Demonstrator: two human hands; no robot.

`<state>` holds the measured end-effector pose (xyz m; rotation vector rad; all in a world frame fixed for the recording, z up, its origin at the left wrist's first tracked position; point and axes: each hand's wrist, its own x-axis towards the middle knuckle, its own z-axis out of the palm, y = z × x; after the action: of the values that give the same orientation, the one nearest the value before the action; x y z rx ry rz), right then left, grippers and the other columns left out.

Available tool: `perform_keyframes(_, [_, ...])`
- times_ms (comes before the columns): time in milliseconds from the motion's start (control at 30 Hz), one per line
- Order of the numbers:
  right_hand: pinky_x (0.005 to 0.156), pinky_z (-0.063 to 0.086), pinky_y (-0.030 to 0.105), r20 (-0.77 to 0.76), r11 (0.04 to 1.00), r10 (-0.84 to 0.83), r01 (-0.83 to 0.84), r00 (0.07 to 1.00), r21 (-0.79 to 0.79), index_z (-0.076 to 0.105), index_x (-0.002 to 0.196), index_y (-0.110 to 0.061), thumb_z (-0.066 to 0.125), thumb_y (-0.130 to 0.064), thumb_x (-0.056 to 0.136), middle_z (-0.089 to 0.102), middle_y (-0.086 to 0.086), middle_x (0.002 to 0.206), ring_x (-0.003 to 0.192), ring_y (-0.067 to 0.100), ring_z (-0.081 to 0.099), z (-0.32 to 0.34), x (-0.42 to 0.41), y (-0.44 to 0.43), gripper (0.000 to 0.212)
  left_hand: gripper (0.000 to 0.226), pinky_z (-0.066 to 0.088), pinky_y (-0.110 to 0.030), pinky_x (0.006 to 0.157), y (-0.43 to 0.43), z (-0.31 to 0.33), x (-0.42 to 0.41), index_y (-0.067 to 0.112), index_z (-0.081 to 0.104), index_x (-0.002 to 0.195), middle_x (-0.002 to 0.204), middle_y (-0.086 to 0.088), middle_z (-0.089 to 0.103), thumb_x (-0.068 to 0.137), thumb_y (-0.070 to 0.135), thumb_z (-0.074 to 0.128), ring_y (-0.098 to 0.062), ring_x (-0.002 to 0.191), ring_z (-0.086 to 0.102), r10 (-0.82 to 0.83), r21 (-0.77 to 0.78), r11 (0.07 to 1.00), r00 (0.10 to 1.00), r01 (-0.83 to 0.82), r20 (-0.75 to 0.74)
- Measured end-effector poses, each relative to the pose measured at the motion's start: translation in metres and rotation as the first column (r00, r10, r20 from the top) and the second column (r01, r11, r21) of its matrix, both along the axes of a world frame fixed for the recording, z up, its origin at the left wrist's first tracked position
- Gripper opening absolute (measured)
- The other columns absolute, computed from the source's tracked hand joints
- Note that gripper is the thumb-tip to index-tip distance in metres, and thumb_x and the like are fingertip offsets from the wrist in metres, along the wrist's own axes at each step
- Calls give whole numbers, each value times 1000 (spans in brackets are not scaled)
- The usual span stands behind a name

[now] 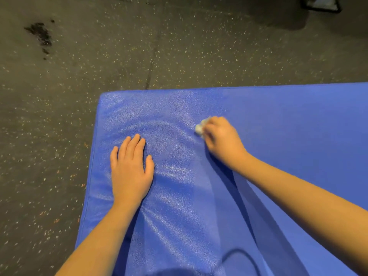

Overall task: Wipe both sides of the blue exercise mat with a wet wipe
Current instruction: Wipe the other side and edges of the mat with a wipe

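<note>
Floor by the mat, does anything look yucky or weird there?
Yes. A black blotchy patch sits on the speckled floor, up left of the blue mat. It looks like a stain or spill; which, I cannot tell.

A: Dim, warm light. A grainy sheen lies across the blue exercise mat (278, 120) around the left hand (130, 172).
B: Shadows?
A: A dark band lies on the mat just left of the right forearm, so the light falls from the right.
B: Sharpness?
A: The right hand (221, 140) and wet wipe (199, 128) smear with motion blur. The speckled floor (99, 56) turns soft and darker toward the upper right corner.
</note>
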<state>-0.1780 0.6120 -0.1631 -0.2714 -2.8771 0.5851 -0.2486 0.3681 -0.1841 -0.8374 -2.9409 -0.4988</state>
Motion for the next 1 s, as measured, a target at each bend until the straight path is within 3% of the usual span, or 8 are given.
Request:
perform_keyframes(133, [57,44,33,26,976,175,-177,984,123,59,72,-13,54,-13,83,61,2,74,67,28,48,0,18,5,12,52,23,-50,115,2,1,-1,7,54,133,144,-8,49,92,34,35,-27,138,38,2,6,1000,1000,-2,3])
perform_keyframes(267, [50,36,40,98,958,-287,283,953,46,45,74,-9,43,3,74,54,8,70,64,30,35,2,0,20,12,53,22,-50,115,0,-1,-1,7,54,133,144,-8,48,92,34,35,-27,138,37,-2,6,1000,1000,2,1])
perform_keyframes(433, [62,43,34,130,970,237,-228,963,-83,63,86,-8,59,-3,82,56,10,85,75,28,49,-5,38,-22,7,53,21,-49,115,0,1,0,6,53,134,144,-8,48,93,34,35,-27,138,37,-4,7,1000,1000,4,-3])
perform_keyframes(500, [61,46,30,135,971,238,-230,962,-71,66,87,-7,62,4,79,58,8,88,78,26,55,-7,34,-7,14,52,21,-50,115,1,0,0,6,53,134,144,-9,48,93,34,35,-28,138,37,-4,0,1000,1000,4,-8])
perform_keyframes(633, [60,39,28,1,993,-90,89,996,-72,69,75,-5,60,7,75,56,12,84,75,34,55,-4,19,-2,14,53,23,-53,114,2,-1,1,6,54,133,144,-10,48,93,33,33,-30,138,38,2,-30,1000,1000,-2,1])
perform_keyframes(800, [55,47,35,112,917,395,-384,912,-109,65,77,-6,62,-10,79,59,8,83,73,29,53,5,65,-44,5,48,26,-59,109,11,1,17,5,52,134,146,-14,46,93,26,38,-34,137,38,99,-105,990,995,-97,12])
perform_keyframes(867, [53,48,38,93,943,333,-331,938,-38,67,76,-10,61,-8,74,60,6,80,71,30,54,5,61,-30,6,49,24,-60,109,13,1,38,4,50,136,147,-15,44,94,27,42,-36,138,36,134,-101,987,989,-127,64])
perform_keyframes(1000, [53,48,39,-50,996,-70,68,996,-51,69,67,-21,62,4,72,57,3,71,64,29,50,3,54,-30,26,60,24,-59,110,6,-3,70,4,48,139,149,-14,42,93,38,30,-36,140,34,57,-164,985,998,-51,36])
